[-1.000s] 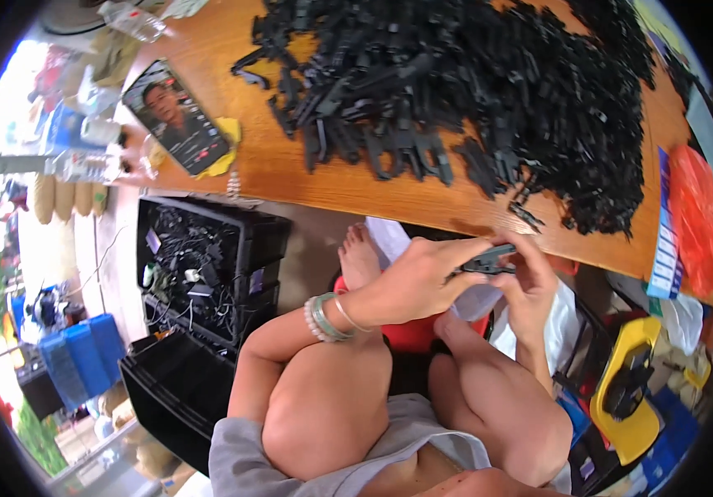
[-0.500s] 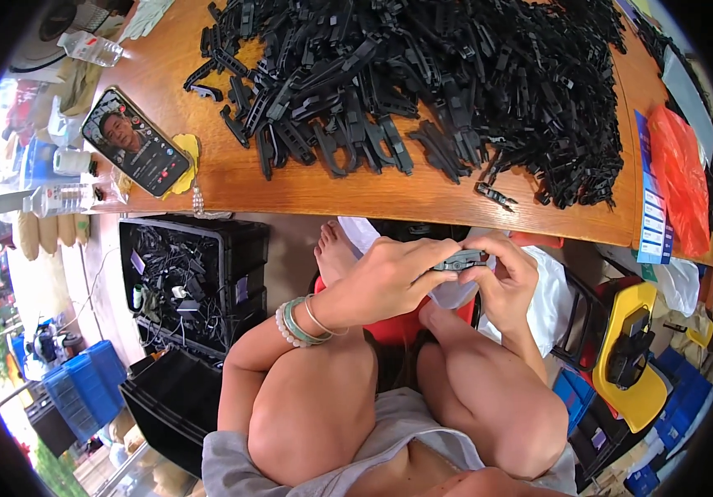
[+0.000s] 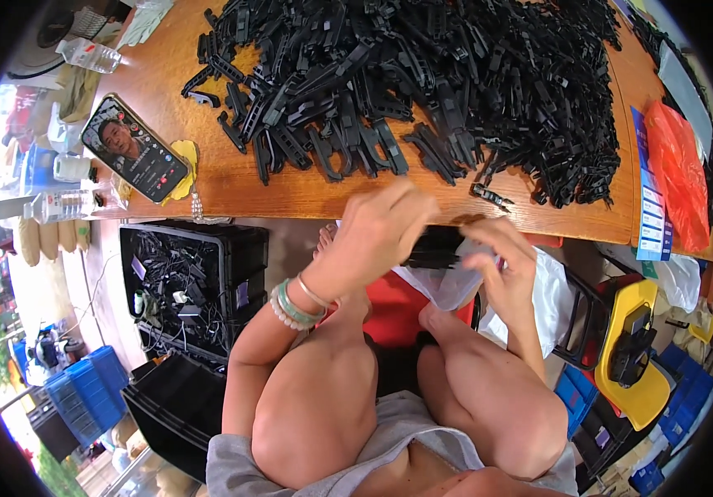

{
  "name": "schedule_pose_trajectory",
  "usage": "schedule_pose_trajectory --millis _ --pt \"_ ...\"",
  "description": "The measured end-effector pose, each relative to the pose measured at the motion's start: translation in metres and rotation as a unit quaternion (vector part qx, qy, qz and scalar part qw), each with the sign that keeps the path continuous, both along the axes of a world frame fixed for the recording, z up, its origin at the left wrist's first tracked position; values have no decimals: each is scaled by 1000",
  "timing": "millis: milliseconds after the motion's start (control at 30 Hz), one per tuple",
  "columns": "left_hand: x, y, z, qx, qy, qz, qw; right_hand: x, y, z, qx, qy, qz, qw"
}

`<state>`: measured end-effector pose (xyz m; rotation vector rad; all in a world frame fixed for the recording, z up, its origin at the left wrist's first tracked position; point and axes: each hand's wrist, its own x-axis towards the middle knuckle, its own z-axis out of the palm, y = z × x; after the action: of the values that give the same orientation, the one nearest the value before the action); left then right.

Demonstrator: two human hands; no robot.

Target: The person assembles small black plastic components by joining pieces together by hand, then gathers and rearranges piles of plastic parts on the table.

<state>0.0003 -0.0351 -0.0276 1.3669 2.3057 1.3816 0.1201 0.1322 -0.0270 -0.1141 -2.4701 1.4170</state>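
Note:
My left hand (image 3: 385, 224), with bracelets at its wrist, is raised over the table's near edge. Its fingers bend downward and are smeared by motion, so whether they hold anything is unclear. Across from it, my right hand (image 3: 505, 263) has thumb and fingers apart, with no part visible between them. Between and below the hands, a translucent plastic bag (image 3: 447, 286) hangs under the table edge, with dark pieces (image 3: 427, 248) by it. A large heap of black plastic clip-like parts (image 3: 356, 99) covers the tabletop ahead. One small jointed part (image 3: 490, 196) lies near the edge.
A phone (image 3: 134, 149) leans on a yellow stand at the left of the wooden table (image 3: 290, 199). Black crates (image 3: 244, 290) with cables stand at lower left. At right are a red plastic bag (image 3: 678, 174) and a yellow stool (image 3: 631, 356). A red stool (image 3: 385, 311) sits between my legs.
The hands have come apart. The grey-black clip-like part they held together is no longer visible between them. My left hand has moved up and left toward the table; the right has opened.

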Motion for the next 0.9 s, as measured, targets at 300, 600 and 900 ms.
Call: schedule_pose_trajectory --millis 300,600,900 --pt "-40 25 -6 -42 333 -41 941 -18 21 -13 347 81 -128 926" --pt "-20 11 -1 80 177 34 980 -3 11 -11 -5 14 -112 994" --pt "-3 -6 18 20 -431 -87 898 -5 -17 15 -18 40 -21 999"
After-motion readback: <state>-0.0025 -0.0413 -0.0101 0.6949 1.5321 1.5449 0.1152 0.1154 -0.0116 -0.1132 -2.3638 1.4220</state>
